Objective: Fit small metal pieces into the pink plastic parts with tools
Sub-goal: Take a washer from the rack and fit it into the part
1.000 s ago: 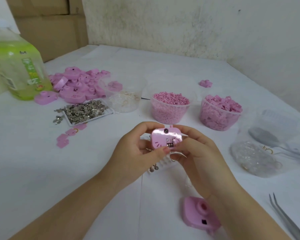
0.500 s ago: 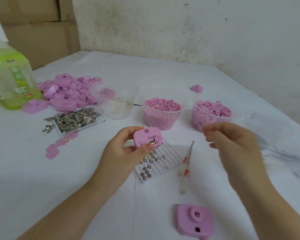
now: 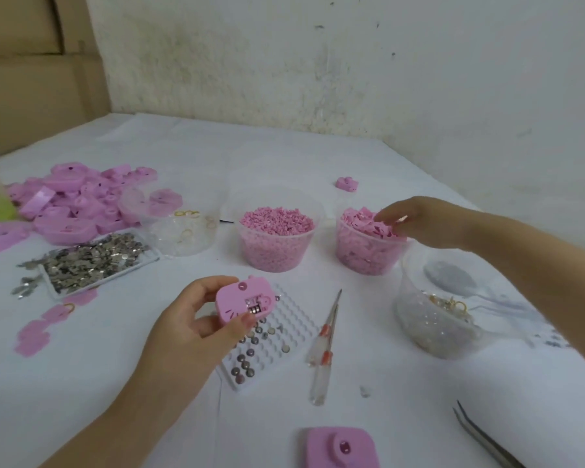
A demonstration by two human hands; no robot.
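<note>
Left hand (image 3: 190,329) pinches pink case (image 3: 244,304) between thumb and fingers, over left edge of white grid tray (image 3: 284,332). Screwdriver (image 3: 325,346) lies just right of tray. Beyond tray, to the right: right hand (image 3: 416,221) dips bent fingers into tub of pink pieces (image 3: 368,255); blurred, can't tell if it grips any.

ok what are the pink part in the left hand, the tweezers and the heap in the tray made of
The pink part in the left hand looks like moulded plastic: smooth matte pink, rounded edges. The tweezers are probably steel: dark grey with a dull sheen, thin points. The heap in the tray is likely stamped metal: small flat silvery bits with bright glints.
</note>
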